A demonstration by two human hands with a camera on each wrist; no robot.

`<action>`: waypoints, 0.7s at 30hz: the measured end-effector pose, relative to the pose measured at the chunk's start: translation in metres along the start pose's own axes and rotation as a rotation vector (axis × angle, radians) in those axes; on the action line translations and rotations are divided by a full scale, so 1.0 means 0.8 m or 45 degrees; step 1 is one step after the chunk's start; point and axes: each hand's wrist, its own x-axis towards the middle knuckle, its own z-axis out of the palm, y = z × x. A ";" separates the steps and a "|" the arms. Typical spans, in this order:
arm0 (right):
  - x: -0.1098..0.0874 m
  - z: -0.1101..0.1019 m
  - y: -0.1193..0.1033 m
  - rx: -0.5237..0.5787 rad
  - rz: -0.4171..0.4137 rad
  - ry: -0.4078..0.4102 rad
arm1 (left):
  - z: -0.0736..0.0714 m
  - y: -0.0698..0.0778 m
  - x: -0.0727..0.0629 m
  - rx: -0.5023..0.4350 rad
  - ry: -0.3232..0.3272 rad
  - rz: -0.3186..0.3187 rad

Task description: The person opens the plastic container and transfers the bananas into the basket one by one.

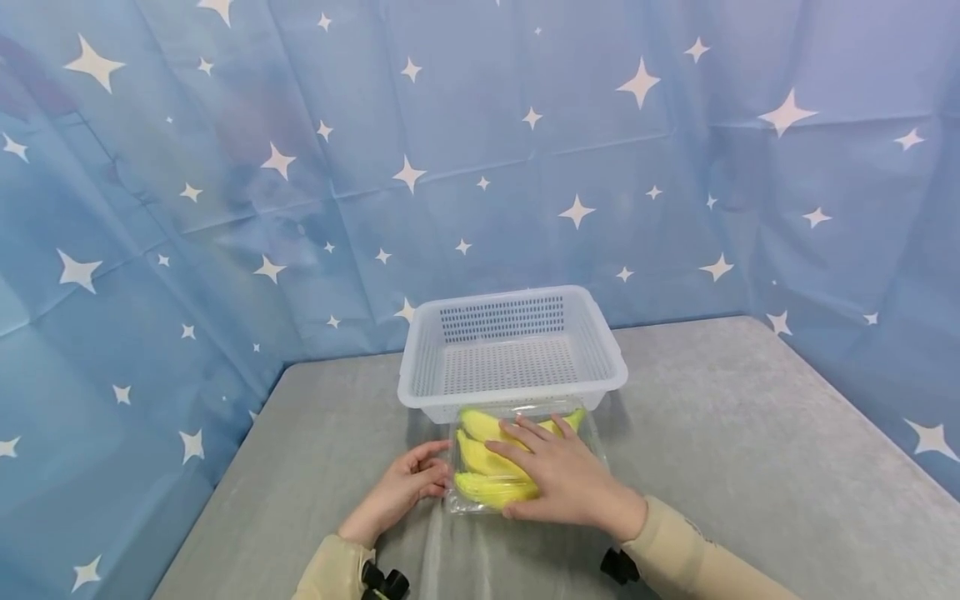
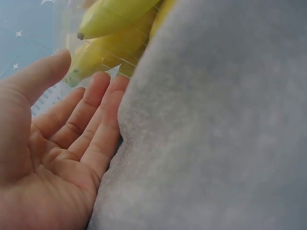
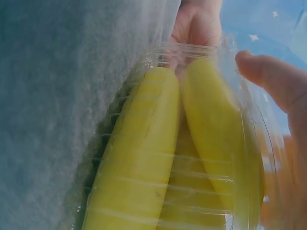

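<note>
A clear plastic box [image 1: 597, 448] holding yellow bananas [image 1: 480, 457] lies on the table in front of the white basket. My right hand [image 1: 562, 477] rests over the top of the box with its fingers spread; in the right wrist view its thumb [image 3: 271, 76] is beside the clear plastic wall. My left hand [image 1: 411, 487] is at the left side of the box, fingers loosely bent and palm turned toward it. In the left wrist view the fingertips of my left hand [image 2: 72, 143] are close to the box; contact is hard to tell.
Just behind the box stands a white perforated plastic basket [image 1: 513, 393]. Both are on a grey cloth-covered table [image 1: 720, 433]. A blue curtain with white stars [image 1: 480, 133] hangs behind the table and along its sides.
</note>
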 end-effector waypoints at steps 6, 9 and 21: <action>-0.002 0.001 -0.002 0.050 0.048 0.011 | 0.001 -0.004 -0.003 0.009 0.003 -0.017; -0.002 0.001 -0.003 0.038 0.057 0.037 | 0.002 -0.005 -0.001 0.011 0.009 -0.010; 0.002 -0.003 -0.005 0.015 0.021 0.098 | -0.001 -0.002 0.001 0.021 0.018 0.028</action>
